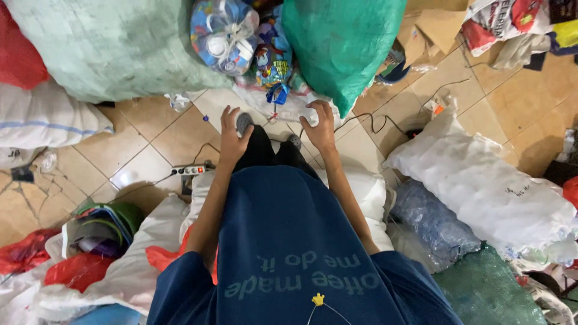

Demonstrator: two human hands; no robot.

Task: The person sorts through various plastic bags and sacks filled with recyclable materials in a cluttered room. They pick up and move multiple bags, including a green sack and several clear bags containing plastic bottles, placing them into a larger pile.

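Two bare hands sit at centre frame, both down by the person's knees. Left hand (232, 133) has fingers spread, resting on a dark trouser leg beside a grey shoe toe (244, 122); nothing gripped. Right hand (319, 127) has fingers loosely curled, its fingertips touching or just short of a clear plastic bag (283, 107) of mixed waste just above it; cannot tell if it is actually clamped on the film.

That bag lies on the tiled floor (168, 135) at upper centre, wedged between a big pale green sack (102, 48) at upper left and a darker green sack (340, 42) at upper right. A knotted clear bag of bottles (224, 33) sits on top, at top centre.

Handling, as a judgement: thin soft film, slippery, likely light but bulky, contents loose and shifting; film could tear if pulled at one point. Best hold looks like the bunched plastic near the blue ribbon (277, 93), or two handfuls of gathered film.

Around: white power strip (189, 170) at left centre, black cable (373, 123) right of the hands, white sack (481, 180) at right, red plastic (24, 250) lower left.
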